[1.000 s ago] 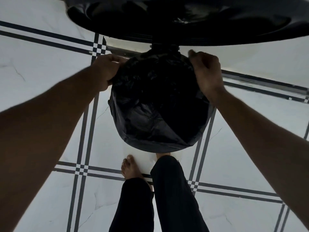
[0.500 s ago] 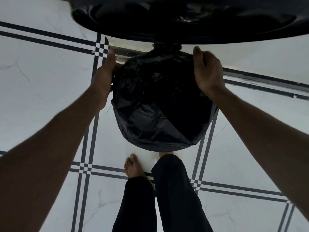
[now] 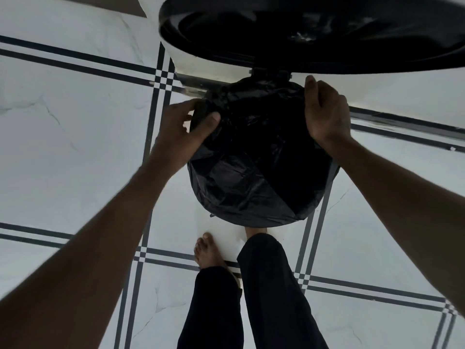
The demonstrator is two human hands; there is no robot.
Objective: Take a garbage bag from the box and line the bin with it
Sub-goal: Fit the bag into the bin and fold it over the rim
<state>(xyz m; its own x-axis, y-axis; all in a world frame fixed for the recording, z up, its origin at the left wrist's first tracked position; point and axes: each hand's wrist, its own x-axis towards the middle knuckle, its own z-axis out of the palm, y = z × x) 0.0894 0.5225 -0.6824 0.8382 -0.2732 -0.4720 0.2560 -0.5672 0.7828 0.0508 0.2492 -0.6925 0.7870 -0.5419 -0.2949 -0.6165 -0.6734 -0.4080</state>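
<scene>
With the garbage bag (image 3: 254, 157) already draped inside the bin (image 3: 333, 170), the left hand (image 3: 183, 132) pinches its edge and the right hand (image 3: 325, 114) clamps plastic over the rim, so next comes tucking the far side.

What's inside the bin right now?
A black garbage bag lines the bin, its edge folded over the rim. The interior is too dark to show the bottom or any contents.

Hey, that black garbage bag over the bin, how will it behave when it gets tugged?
The garbage bag looks thin and floppy: it wrinkles and bunches under the left hand. Probably very light, so it should stretch over the rim easily. Its glossy sheen suggests it may slip from the right hand unless pinched.
</scene>
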